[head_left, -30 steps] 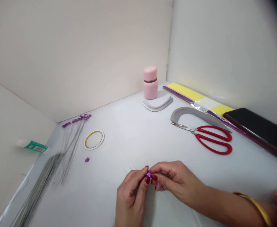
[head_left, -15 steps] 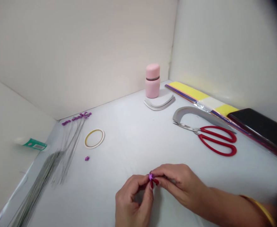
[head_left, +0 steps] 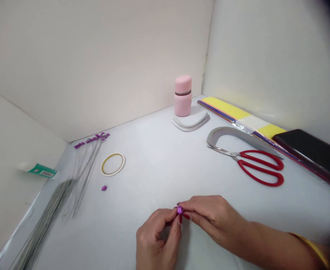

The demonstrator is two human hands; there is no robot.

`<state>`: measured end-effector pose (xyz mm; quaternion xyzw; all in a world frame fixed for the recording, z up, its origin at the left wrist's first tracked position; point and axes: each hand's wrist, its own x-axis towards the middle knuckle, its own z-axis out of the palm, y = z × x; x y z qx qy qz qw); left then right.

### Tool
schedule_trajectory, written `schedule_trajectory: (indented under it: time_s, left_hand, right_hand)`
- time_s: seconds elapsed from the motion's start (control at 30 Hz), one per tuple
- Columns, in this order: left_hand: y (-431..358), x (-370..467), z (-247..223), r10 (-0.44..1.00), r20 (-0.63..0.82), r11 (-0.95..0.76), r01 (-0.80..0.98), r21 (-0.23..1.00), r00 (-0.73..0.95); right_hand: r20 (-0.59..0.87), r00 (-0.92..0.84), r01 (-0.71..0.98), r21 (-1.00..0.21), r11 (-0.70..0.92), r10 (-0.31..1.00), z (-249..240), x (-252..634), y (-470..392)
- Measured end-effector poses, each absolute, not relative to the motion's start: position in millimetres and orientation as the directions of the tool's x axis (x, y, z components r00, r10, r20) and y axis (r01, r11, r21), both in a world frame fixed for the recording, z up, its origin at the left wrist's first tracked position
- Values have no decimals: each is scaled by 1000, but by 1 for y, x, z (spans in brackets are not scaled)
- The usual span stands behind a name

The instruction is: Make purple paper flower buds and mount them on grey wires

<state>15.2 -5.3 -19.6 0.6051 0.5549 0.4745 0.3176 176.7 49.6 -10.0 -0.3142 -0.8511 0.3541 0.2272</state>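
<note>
A small purple glittery paper star (head_left: pixel 179 210) is pinched between the fingertips of both hands, just above the white table. My left hand (head_left: pixel 159 236) grips it from the left with thumb and forefinger. From the right, my right hand (head_left: pixel 214 217) presses it with thumb and forefinger; part of the star is hidden by the fingers. A second purple star (head_left: pixel 104 188) lies loose on the table to the left. Beyond it rests a roll of white tape (head_left: pixel 113 164). Several thin wire stems with purple stars (head_left: pixel 97 137) on their ends lie at the back left.
A bundle of grey wires (head_left: pixel 48 221) lies at the left edge. Red-handled scissors (head_left: pixel 260 167) sit at right, beside curved grey strips (head_left: pixel 227 131). Behind are a pink bottle (head_left: pixel 183 96), white strips (head_left: pixel 190 125), packed coloured paper (head_left: pixel 224 107) and a dark phone-like object (head_left: pixel 308 150).
Both hands stay on the purple star, with only slight shifts of the fingers; the star seems turned a little. The whole view has moved slightly.
</note>
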Motion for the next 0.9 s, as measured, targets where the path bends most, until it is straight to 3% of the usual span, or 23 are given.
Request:
schedule_trajectory:
  time_s: [0.27, 0.43, 0.6, 0.73, 0.83, 0.9]
  left_hand:
    - [-3, 14, -20, 945, 327, -288, 462, 839, -6]
    - [-2, 15, -18, 960, 280, -241, 469, 850, -14]
    - [1, 16, -16, 994, 85, -64, 290, 955, -62]
    - [5, 15, -16, 992, -109, 110, 18, 994, -68]
    - [4, 15, -18, 992, -96, 90, -77, 993, -79]
    - [1, 15, -18, 995, -23, 20, -35, 999, -93]
  right_hand:
    - [116, -785, 406, -646, 646, 609, -9, 178, 50]
    - [186, -772, 361, -659, 660, 608, -15, 179, 52]
    - [112, -641, 328, -854, 403, 760, -14, 177, 54]
    - [166, -622, 305, -849, 431, 766, -12, 175, 54]
    - [204, -618, 259, -859, 442, 759, -10, 174, 50]
    - [162, -592, 225, -908, 354, 790, -9, 172, 48]
